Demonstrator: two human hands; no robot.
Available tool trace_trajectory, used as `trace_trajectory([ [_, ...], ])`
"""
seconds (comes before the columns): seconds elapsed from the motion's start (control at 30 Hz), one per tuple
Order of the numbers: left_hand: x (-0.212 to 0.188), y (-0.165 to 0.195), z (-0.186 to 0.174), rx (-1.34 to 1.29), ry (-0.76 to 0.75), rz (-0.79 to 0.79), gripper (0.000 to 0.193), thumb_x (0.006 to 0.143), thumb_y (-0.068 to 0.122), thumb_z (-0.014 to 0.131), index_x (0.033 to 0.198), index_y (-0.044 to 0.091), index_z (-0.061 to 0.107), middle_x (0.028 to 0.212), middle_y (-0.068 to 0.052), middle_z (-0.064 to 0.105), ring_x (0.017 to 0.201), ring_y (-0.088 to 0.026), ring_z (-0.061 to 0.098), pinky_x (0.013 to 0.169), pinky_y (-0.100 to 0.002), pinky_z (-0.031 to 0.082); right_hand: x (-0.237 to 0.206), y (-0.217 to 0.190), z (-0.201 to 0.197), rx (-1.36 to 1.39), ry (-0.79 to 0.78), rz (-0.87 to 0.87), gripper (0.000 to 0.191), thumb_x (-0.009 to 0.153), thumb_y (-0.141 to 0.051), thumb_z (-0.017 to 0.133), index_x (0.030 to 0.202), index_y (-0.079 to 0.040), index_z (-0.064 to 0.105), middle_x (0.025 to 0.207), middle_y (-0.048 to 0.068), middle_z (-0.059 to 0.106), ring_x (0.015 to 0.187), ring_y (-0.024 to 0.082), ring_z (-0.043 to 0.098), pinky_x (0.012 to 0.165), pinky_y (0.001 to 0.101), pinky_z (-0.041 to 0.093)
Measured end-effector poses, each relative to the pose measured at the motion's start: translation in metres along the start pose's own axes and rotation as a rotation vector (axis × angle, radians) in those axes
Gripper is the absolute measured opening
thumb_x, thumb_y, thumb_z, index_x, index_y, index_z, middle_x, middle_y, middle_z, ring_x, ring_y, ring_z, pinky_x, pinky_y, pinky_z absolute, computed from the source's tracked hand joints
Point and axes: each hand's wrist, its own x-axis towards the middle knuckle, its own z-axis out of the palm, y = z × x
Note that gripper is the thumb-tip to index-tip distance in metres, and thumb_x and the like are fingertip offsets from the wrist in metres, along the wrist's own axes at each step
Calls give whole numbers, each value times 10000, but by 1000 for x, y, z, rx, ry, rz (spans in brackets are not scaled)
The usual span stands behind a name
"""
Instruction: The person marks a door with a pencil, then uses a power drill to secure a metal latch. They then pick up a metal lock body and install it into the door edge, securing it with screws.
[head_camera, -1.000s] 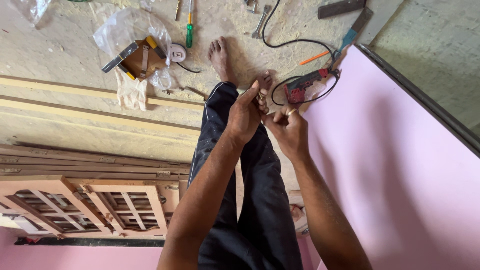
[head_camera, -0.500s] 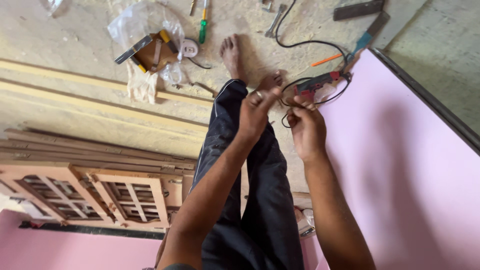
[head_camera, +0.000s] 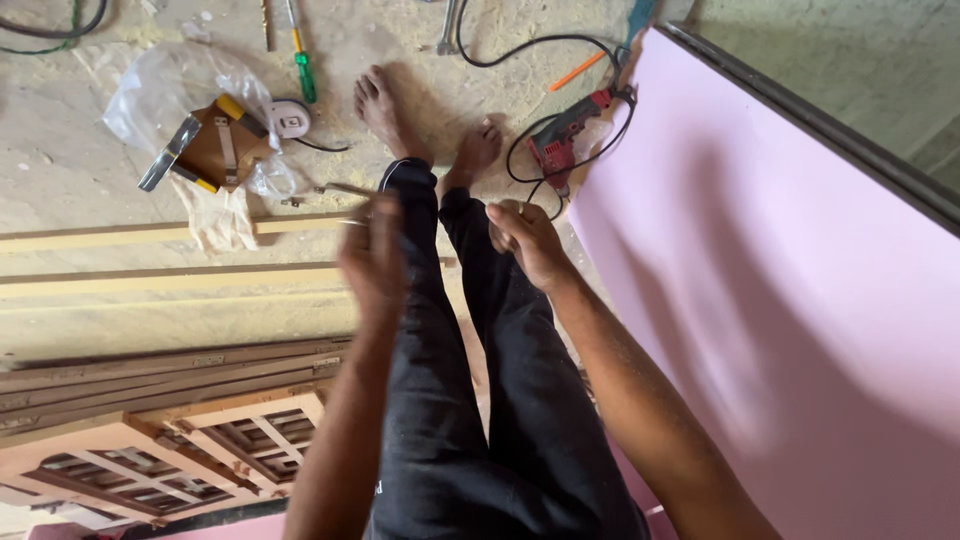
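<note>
The blurred left hand (head_camera: 372, 262) is raised at centre frame, its grip unreadable, while the right hand (head_camera: 527, 238) is curled narrowly beside the smooth pink panel (head_camera: 800, 330).

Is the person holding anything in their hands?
It cannot be told for sure. The right hand is curled into a fist, hiding whatever might be inside. The left hand is too blurred to tell.
</note>
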Motion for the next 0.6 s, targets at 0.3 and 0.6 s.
trace_trajectory([
  [0.3, 152, -238, -137, 910, 196, -5, 267, 990, 235, 728, 1211, 86, 712, 917, -102, 759, 648, -159, 708, 555, -329, 569, 50, -13, -136, 215, 448, -28, 418, 1052, -357, 761, 764, -219, 491, 644, -93, 425, 497, 42, 332, 445, 224, 267],
  [0.6, 236, -318, -129, 1179, 101, -308, 297, 927, 247, 724, 1111, 16, 694, 1061, -206, 735, 985, -391, 681, 862, -534, 497, 186, -23, -208, -1766, 422, 143, 425, 870, -266, 767, 1292, -234, 724, 1036, 141, 750, 931, 344, 703, 805, 474, 556],
])
